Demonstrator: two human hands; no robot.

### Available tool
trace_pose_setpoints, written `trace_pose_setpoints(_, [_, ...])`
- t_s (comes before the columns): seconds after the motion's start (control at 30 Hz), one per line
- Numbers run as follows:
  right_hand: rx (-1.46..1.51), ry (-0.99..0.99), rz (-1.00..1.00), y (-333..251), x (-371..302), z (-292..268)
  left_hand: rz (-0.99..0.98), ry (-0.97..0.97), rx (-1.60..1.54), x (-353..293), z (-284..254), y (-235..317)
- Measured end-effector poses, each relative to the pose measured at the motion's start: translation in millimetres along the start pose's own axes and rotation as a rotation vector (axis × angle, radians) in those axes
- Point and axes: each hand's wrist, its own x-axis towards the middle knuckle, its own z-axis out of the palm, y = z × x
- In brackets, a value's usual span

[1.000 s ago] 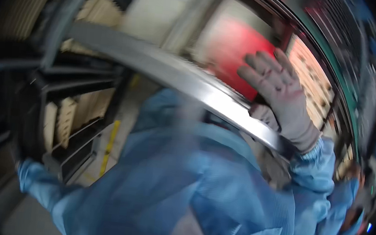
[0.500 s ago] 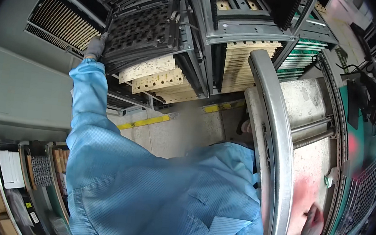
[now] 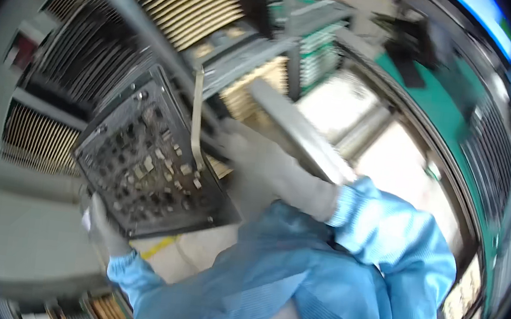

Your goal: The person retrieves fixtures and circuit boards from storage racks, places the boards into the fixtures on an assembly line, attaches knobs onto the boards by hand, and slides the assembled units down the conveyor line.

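Observation:
A black rectangular fixture plate [image 3: 118, 189] with many cutouts and small pale pieces on its face is held tilted in front of the rack. My left hand [image 3: 105, 228], in a grey glove, grips its lower left edge. My right hand [image 3: 279, 168], gloved too, reaches across from the right with its fingers near the plate's right side. Motion blurs those fingers, so their grip is unclear. A thin pale bar [image 3: 197, 119] runs down by the plate's upper right edge.
Metal racks hold stacked pale boards [image 3: 181, 2], dark plates [image 3: 89, 48] and green boards [image 3: 319, 54]. A metal conveyor rail [image 3: 299, 130] lies beyond my right hand. A green-topped bench [image 3: 436, 97] stands at right. Trays and boxes [image 3: 105, 312] sit at lower left.
The view has turned. The fixture plate has come away from the rack shelf in my left hand and tilted. My right hand has moved from the conveyor at lower right toward the plate.

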Motion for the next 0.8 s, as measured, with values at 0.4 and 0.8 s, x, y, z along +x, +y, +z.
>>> trace_pose_setpoints(0.4, [-0.525,0.978,-0.005,-8,-136,-161,-0.115,-1.106,0.385,36,288,-46])
trace_pose_setpoints(0.8, [-0.292,1.176,-0.035,0,-224,-229,-0.448,-1.308,0.433,6,418,-142])
